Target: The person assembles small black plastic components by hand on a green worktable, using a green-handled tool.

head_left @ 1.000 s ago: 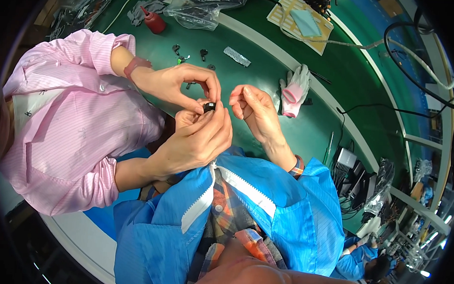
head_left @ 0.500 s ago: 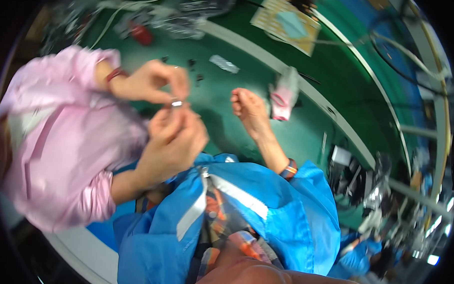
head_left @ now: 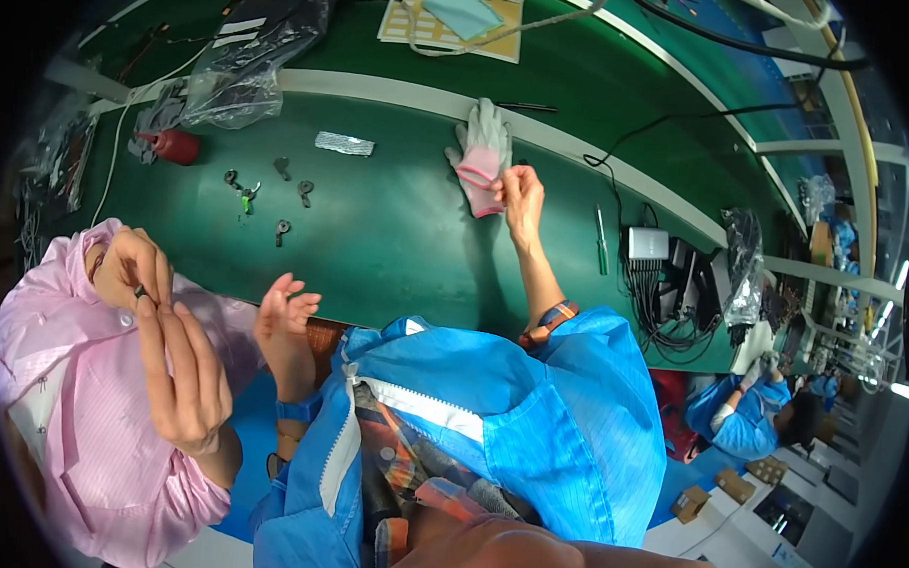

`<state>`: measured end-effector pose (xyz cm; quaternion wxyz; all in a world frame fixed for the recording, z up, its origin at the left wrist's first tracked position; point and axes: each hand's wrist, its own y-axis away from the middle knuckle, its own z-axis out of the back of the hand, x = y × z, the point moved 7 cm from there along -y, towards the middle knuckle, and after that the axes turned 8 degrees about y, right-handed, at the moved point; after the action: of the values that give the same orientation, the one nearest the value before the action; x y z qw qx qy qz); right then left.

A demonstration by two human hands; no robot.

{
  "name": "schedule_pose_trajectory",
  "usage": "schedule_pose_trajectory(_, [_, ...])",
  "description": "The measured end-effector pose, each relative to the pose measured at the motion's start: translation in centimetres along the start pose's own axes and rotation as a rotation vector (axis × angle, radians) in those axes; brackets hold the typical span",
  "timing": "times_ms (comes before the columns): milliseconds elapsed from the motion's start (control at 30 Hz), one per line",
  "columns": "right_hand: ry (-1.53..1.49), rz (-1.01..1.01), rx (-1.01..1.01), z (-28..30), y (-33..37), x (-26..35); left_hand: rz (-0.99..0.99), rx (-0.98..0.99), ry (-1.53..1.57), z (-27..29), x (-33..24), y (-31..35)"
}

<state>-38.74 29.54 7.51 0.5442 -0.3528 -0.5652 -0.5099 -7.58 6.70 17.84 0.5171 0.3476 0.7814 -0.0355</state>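
My left hand point(head_left: 287, 318) is held at the table's near edge, fingers loosely spread and nothing in them. Farther right, my right hand point(head_left: 523, 200) has its fingers drawn into a pinch, with the fingertips overlapping the pink cuff of a pair of grey-and-pink work gloves point(head_left: 487, 145). Whether those fingers touch the cuff or hold something small, I cannot tell. To my left, a co-worker in a pink striped jacket holds a small dark part point(head_left: 140, 292) between the fingers of both hands point(head_left: 176, 364). Several small black parts point(head_left: 282, 230), one with a green piece point(head_left: 246, 203), lie on the green table point(head_left: 396, 252).
A red bottle point(head_left: 174, 146) and a silvery packet point(head_left: 344, 143) lie toward the back left. On the right are a green-handled screwdriver point(head_left: 602, 251) and a grey box with many cables point(head_left: 648, 245). A pale rail point(head_left: 381, 89) crosses behind, with plastic bags point(head_left: 236, 96) over it.
My view has shifted to the right and sharpened. My left hand has come into sight, and my right hand now overlaps the glove cuff. The co-worker's hands are farther left and apart from me.
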Motion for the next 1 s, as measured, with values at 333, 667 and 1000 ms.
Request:
schedule_pose_trajectory(333, [0.204,0.099,0.233,-7.8,-0.6,3.2,0.094,-0.111,-0.105,-0.3,0.6,0.2])
schedule_pose_trajectory(667, [0.071,-0.008,0.338,-11.7,3.1,2.3,0.021,0.001,-0.107,-0.1,0.6,-0.5])
schedule_pose_trajectory(1000, [0.015,-0.029,0.520,-15.2,6.1,3.4,0.003,0.049,-0.126,0.2,0.5,0.4])
